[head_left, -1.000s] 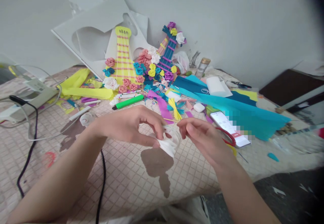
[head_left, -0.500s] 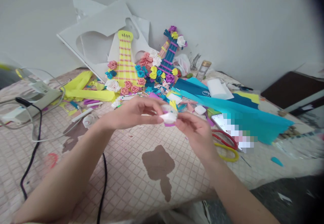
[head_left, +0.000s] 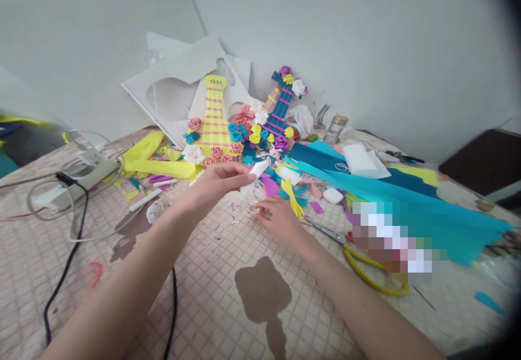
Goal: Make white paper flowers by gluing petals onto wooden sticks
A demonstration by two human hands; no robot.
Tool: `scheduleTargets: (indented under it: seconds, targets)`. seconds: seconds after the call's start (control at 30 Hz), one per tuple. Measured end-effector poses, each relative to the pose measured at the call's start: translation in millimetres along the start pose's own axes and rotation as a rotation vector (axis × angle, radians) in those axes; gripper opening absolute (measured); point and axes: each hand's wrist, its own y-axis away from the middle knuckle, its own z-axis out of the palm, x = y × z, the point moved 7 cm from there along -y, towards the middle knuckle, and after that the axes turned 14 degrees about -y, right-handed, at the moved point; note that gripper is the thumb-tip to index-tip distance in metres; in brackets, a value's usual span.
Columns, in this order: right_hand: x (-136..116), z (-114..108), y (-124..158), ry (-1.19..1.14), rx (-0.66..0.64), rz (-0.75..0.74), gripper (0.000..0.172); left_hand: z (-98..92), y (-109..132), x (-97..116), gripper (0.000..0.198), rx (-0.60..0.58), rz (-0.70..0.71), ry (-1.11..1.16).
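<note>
My left hand (head_left: 222,183) pinches a small folded piece of white crepe paper (head_left: 259,170) between thumb and fingertips, above the table's middle. To its right and lower, my right hand (head_left: 280,220) rests near the tabletop with bent fingers close together. Something small and pale shows at its fingertips, too small to make out. Just beyond that hand lie a yellow fringed paper strip (head_left: 291,197) and a purple paper piece (head_left: 269,185). Scissors (head_left: 331,234) with yellow handles lie at the right forearm.
A yellow paper guitar (head_left: 215,115) and a blue one (head_left: 280,107), both with paper flowers, lean at the back. Turquoise paper (head_left: 407,202) spreads to the right. A power strip (head_left: 77,186) with cables sits left. Scraps lie about; a blurred-out patch (head_left: 396,235) covers something.
My hands have parted: the left keeps the white paper, while the right has moved down and left toward the table. The view has shifted, and the yellow strip and scissors blades show more fully.
</note>
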Motion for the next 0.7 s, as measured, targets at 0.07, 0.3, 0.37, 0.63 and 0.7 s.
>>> scheduleTargets:
  seconds: [0.07, 0.3, 0.37, 0.63, 0.7]
  targets:
    - [-3.8, -11.7, 6.9, -0.075, 0.056, 0.022, 0.011, 5.9, -1.3, -4.4, 0.014, -0.025, -0.010, 0.007]
    - [-7.8, -39.8, 22.9, -0.763, 0.232, 0.094, 0.013, 32.3, -2.9, -21.7, 0.013, -0.112, -0.100, 0.017]
    - [-5.3, -40.4, 24.7, -0.791, 0.262, 0.131, 0.012, 37.2, -2.0, -23.2, 0.013, -0.117, -0.108, 0.016]
    - [-6.0, -39.0, 27.0, -0.859, 0.282, 0.184, 0.009, 53.6, -0.2, -26.0, 0.014, -0.201, -0.087, 0.110]
    - [-5.6, -39.5, 27.7, -0.855, 0.291, 0.196, 0.009, 55.4, 0.2, -26.0, 0.013, -0.210, -0.092, 0.126]
